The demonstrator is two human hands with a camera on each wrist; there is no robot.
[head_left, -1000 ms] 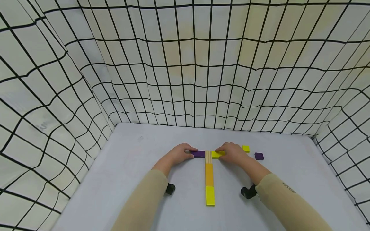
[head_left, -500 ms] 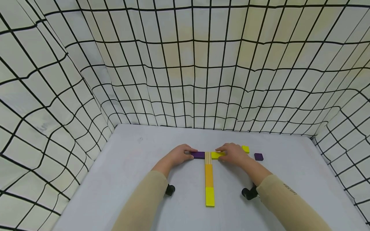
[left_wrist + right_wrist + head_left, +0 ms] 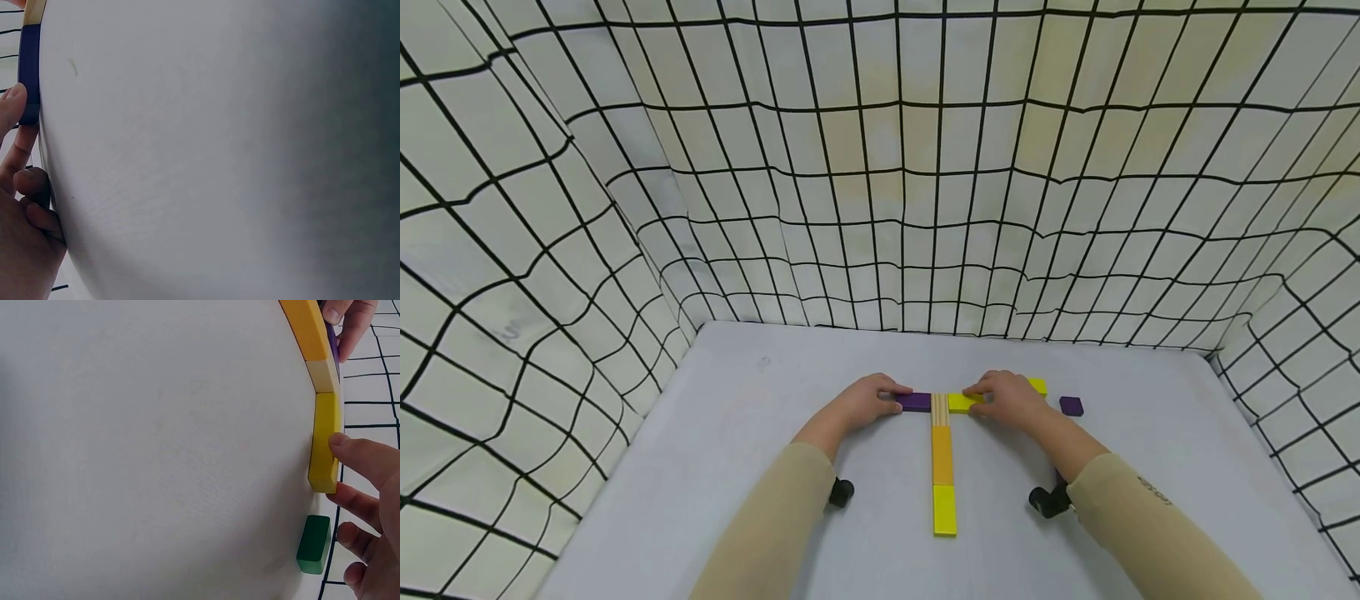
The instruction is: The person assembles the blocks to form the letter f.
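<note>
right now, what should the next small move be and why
Probably ease the right hand off the yellow block it pinches: that block's end seems to meet the pale piece, roughly in line with the purple block the left hand holds on the opposite side.

Head view bright, evenly lit; light soft, diffuse, seemingly from above. Pale bench (image 3: 752, 375) faintly bluish, soft grey shadows beside left sleeve (image 3: 767, 525) and right sleeve (image 3: 1157, 525). Black netting (image 3: 899, 103) sharp, lines leaning and bowing toward frame edges. Both wrist views dimmer, greyer. Left wrist view: right side fades into dark, out-of-focus greenish blur; purple block (image 3: 29, 62) reads navy. Right wrist view: bench edge bows strongly, soft shadow beside yellow block (image 3: 324, 437), left margin darkened.
</note>
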